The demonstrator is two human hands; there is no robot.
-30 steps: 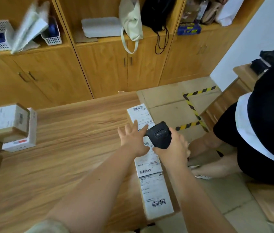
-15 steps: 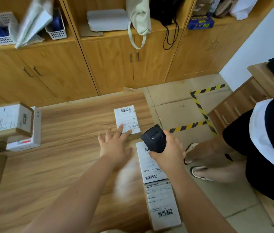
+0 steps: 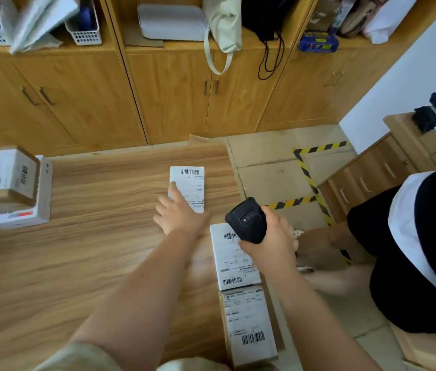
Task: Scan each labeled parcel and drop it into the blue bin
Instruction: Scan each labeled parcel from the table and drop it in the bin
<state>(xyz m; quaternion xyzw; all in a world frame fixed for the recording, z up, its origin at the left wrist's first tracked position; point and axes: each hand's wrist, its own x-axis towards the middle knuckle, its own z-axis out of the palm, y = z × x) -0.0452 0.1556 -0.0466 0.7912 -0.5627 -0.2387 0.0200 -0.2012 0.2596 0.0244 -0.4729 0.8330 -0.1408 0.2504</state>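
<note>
wooden desk (image 3: 91, 250): my left hand (image 3: 182, 218) rests with straight fingers (image 3: 174, 189) on the far labeled parcel (image 3: 191, 183); my right hand (image 3: 273, 239) grips the black scanner (image 3: 247, 222) above a second parcel (image 3: 234, 263).

light: bright, even, soft | shadows: faint, under my left hand (image 3: 182, 212) on table (image 3: 77, 250) | glare: pale sheen on wood by my forearm | blur: slight softness, parcel (image 3: 234, 263) print unreadable | distortion: wide-angle, cabinets (image 3: 91, 103) bow at edges
</note>
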